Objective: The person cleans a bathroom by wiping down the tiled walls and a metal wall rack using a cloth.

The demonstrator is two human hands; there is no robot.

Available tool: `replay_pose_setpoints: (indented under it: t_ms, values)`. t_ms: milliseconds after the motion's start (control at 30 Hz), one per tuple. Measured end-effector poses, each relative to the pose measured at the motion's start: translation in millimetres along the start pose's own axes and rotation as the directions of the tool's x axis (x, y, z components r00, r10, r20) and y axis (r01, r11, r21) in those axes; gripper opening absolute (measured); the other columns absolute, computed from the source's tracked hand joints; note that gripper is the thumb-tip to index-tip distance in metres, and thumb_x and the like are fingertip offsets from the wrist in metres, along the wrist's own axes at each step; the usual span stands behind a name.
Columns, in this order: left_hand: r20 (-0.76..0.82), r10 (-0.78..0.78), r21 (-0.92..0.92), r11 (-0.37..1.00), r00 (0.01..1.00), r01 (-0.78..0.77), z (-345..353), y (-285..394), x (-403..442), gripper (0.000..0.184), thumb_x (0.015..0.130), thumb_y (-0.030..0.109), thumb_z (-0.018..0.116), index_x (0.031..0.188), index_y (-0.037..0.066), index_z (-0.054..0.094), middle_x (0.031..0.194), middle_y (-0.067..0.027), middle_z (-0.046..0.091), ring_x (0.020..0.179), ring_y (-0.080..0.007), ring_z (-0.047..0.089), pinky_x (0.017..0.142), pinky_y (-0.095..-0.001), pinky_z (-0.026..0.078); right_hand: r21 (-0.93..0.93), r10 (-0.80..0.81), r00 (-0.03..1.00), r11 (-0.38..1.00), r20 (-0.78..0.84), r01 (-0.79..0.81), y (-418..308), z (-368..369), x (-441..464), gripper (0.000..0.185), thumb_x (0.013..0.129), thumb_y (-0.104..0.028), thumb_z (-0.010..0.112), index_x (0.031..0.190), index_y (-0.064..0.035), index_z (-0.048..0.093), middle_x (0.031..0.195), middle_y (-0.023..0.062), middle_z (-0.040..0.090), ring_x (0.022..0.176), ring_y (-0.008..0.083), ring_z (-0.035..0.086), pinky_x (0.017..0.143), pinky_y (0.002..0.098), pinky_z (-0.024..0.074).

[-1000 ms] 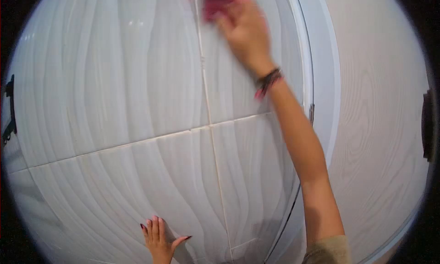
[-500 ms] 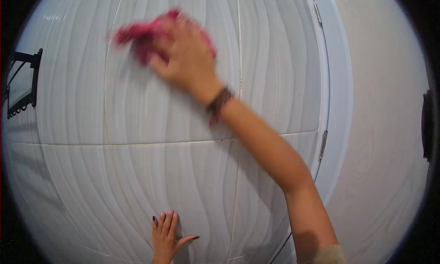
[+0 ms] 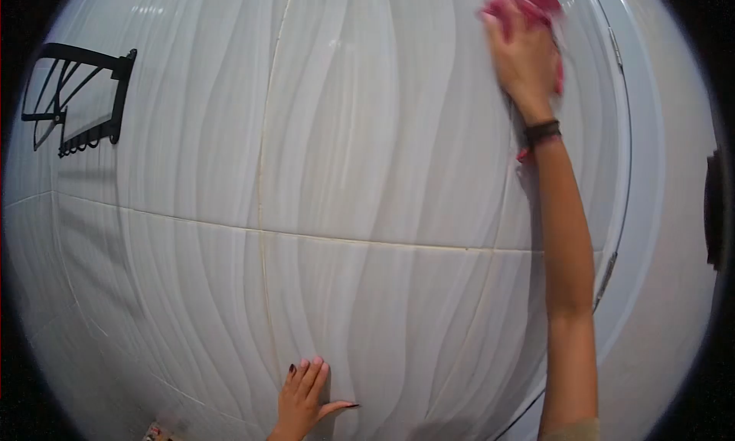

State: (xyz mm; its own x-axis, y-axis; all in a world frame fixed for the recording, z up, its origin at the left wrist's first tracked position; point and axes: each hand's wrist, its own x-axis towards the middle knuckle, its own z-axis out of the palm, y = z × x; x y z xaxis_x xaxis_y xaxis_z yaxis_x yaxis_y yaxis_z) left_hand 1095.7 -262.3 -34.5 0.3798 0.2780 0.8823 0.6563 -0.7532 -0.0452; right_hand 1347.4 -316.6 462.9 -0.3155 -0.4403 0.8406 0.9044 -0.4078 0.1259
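Observation:
High on the right part of the tiled wall [image 3: 367, 173], my right hand [image 3: 524, 62] holds a crumpled red-pink cloth [image 3: 540, 1] against the wavy-patterned tiles. The cloth is slightly blurred, and part of it hangs past the right side of the hand. A dark bracelet [image 3: 542, 132] with a reddish end circles that wrist. Near the bottom centre, my left hand [image 3: 306, 395] rests on the lower tiles with its fingers and thumb spread, holding nothing.
A black metal rack [image 3: 119, 96] with hooks is mounted at the upper left. At the right stand a pale door frame [image 3: 643, 181] with hinges and a door. A small patterned object [image 3: 158, 433] shows at the bottom left edge.
My right hand has swept the cloth from the left across to the upper right of the wall. The view has shifted left, showing more of the rack. My left hand remains spread on the tiles.

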Motion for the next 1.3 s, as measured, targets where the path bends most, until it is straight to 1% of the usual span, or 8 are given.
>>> replay_pose_setpoints:
  t_ms: [300,467,633,733,1033,1100,1200,1300]
  values:
    - [0.038,0.02,-0.178,0.984,0.999,-0.013,-34,-9,42,0.085,0.067,0.06,0.06,0.131,0.009,0.038,0.138,-0.0034,0.033,0.129,-0.0174,0.027,0.105,-0.0378,0.024,-0.091,0.368,0.927,0.928,0.074,-0.361,-52,26,91,0.049,0.083,-0.051,0.042,0.115,-0.0159,0.049,0.118,0.0199,0.046,0.111,0.0367,0.041,0.092,0.0501,0.0311]
    - [0.06,0.086,-0.335,0.94,0.995,-0.061,-64,-28,65,0.083,0.072,0.064,0.048,0.133,0.009,0.033,0.138,-0.0043,0.032,0.129,-0.0185,0.027,0.105,-0.0464,0.018,0.358,-0.252,0.967,0.9,-0.041,0.25,-194,7,45,0.033,0.077,-0.041,0.051,0.1,-0.0189,0.06,0.107,0.0103,0.057,0.098,0.0288,0.052,0.081,0.0419,0.0424]
    - [0.059,0.029,-0.247,0.969,0.998,-0.014,-66,-52,56,0.074,0.079,0.062,0.039,0.134,0.013,0.034,0.139,-0.0035,0.031,0.129,-0.0197,0.027,0.105,-0.0534,0.008,0.762,-0.742,0.657,0.346,-0.135,0.547,-237,-68,-97,0.03,0.075,-0.039,0.056,0.09,-0.0125,0.059,0.123,0.0131,0.045,0.118,0.0367,0.037,0.1,0.045,0.0277]
    - [0.082,0.006,-0.234,0.972,0.997,0.013,-73,-79,37,0.065,0.082,0.055,0.04,0.133,0.015,0.036,0.139,-0.0039,0.031,0.13,-0.0209,0.026,0.104,-0.0551,0.007,0.842,-0.877,0.445,0.373,0.183,0.389,-179,-132,-151,0.03,0.069,-0.035,0.063,0.089,-0.0127,0.062,0.133,0.0114,0.039,0.124,0.0347,0.034,0.103,0.0435,0.025]
    - [0.088,-0.065,-0.176,0.981,0.994,0.08,-68,-175,-47,0.054,0.087,0.044,0.038,0.131,0.013,0.04,0.139,-0.0079,0.032,0.13,-0.0244,0.024,0.104,-0.0542,0.009,0.45,0.02,0.998,0.892,0.055,-0.043,-218,-87,-114,0.027,0.075,-0.03,0.058,0.096,-0.0126,0.06,0.101,0.0103,0.058,0.096,0.0278,0.053,0.08,0.0402,0.0421]
    - [0.036,-0.08,-0.197,0.977,0.996,0.085,-61,-189,-66,0.052,0.086,0.039,0.04,0.131,0.012,0.04,0.138,-0.009,0.032,0.13,-0.025,0.025,0.104,-0.0536,0.011,0.42,-0.135,0.982,0.89,-0.129,0.177,-272,-91,-140,0.026,0.072,-0.022,0.061,0.095,-0.0116,0.06,0.103,0.0104,0.057,0.098,0.0291,0.052,0.084,0.04,0.0401]
    - [-0.063,-0.112,-0.176,0.979,0.992,0.099,-53,-215,-94,0.05,0.081,0.026,0.049,0.129,0.01,0.042,0.136,-0.01,0.035,0.127,-0.0256,0.03,0.105,-0.0523,0.015,0.467,-0.294,0.656,0.879,0.695,-0.101,-344,-163,-213,0.03,0.076,-0.033,0.057,0.1,-0.0138,0.058,0.129,0.0075,0.043,0.114,0.03,0.044,0.095,0.0374,0.0354]
    - [-0.211,-0.201,-0.149,0.974,0.957,0.171,-30,-245,-133,0.05,0.08,0.02,0.05,0.128,0.008,0.043,0.135,-0.0104,0.035,0.127,-0.0263,0.031,0.105,-0.0525,0.016,0.684,-0.663,0.62,0.68,0.42,0.264,-374,-223,-332,0.022,0.076,-0.032,0.054,0.093,-0.0174,0.057,0.135,0.0041,0.038,0.121,0.0269,0.038,0.1,0.043,0.0298]
